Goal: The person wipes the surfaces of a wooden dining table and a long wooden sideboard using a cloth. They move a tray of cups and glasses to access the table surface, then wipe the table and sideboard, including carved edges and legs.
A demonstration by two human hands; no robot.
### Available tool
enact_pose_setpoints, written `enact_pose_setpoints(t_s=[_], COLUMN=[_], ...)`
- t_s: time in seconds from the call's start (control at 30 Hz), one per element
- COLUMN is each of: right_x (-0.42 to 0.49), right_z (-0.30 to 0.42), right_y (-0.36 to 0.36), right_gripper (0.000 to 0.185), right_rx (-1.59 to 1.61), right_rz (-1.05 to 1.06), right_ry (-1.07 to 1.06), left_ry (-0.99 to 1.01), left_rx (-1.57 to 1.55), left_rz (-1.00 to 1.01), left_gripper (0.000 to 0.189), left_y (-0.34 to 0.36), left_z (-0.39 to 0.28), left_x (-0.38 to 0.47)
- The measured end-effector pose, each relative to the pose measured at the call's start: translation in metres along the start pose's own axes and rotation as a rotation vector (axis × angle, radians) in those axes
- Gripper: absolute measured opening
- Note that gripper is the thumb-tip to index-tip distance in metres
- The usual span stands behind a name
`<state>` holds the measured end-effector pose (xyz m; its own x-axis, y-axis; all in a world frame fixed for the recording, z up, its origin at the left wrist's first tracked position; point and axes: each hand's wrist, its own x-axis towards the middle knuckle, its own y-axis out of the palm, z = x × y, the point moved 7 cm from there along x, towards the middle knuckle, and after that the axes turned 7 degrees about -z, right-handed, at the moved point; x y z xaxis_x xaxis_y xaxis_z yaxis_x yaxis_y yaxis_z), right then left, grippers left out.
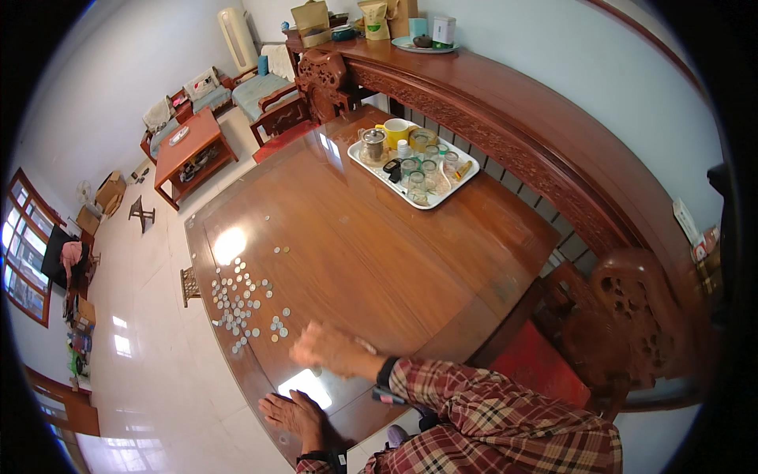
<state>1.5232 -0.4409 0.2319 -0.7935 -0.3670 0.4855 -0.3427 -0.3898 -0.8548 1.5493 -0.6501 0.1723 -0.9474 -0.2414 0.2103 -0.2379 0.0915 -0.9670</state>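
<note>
Coins [237, 305], mostly silver with a few brassy ones, lie loosely scattered near one edge of a polished wooden table [379, 260]. My right hand [331, 349], blurred by motion, is just beside the nearest coins. Whether anything is in its fingers cannot be told. Close to the table's edge my left hand [294, 415] rests with its fingers extended and nothing visible in it. Both wrists show dark cuffs below plaid sleeves.
A white tray [423, 204] at the table's far side carries a glass teapot [373, 145], a yellow mug [395, 131] and several glass cups. A carved wooden chair [628, 314] stands at the right. A long sideboard [533, 106] runs behind the table.
</note>
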Motion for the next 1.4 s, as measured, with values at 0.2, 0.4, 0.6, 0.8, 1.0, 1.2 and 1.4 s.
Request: enact_pose_setpoints(t_s=[0.2, 0.4, 0.6, 0.8, 1.0, 1.2, 1.4], right_x=[-0.093, -0.203, -0.193, -0.106, -0.115, -0.198, -0.355], right_z=[0.047, -0.069, -0.036, 0.157, 0.230, 0.149, 0.083], right_y=[-0.058, -0.206, -0.167, -0.068, 0.001, -0.049, -0.110], right_gripper=[0.030, 0.023, 0.017, 0.021, 0.035, 0.044, 0.047], right_rx=[0.499, -0.095, -0.036, 0.347, 1.396, 1.665, 1.510], right_rz=[-0.050, -0.519, -0.421, -0.441, 0.496, -0.159, -0.703], right_ry=[0.002, 0.352, 0.401, 0.098, 0.589, 0.864, 1.248], left_ry=[0.086, 0.145, 0.483, 0.483, 0.520, 0.681, 0.789], left_rx=[-0.243, -0.626, -0.508, -0.697, -0.861, -0.739, -0.706], left_rz=[-0.172, 0.010, -0.028, -0.094, -0.132, -0.231, -0.309], left_gripper=[0.055, 0.053, 0.050, 0.045, 0.049, 0.048, 0.044], left_y=[0.006, 0.011, -0.016, -0.016, -0.024, -0.050, -0.076], left_z=[0.018, 0.051, 0.096, 0.110, 0.102, 0.094, 0.081], left_x=[-0.006, 0.008, -0.026, -0.044, -0.033, -0.046, -0.054])
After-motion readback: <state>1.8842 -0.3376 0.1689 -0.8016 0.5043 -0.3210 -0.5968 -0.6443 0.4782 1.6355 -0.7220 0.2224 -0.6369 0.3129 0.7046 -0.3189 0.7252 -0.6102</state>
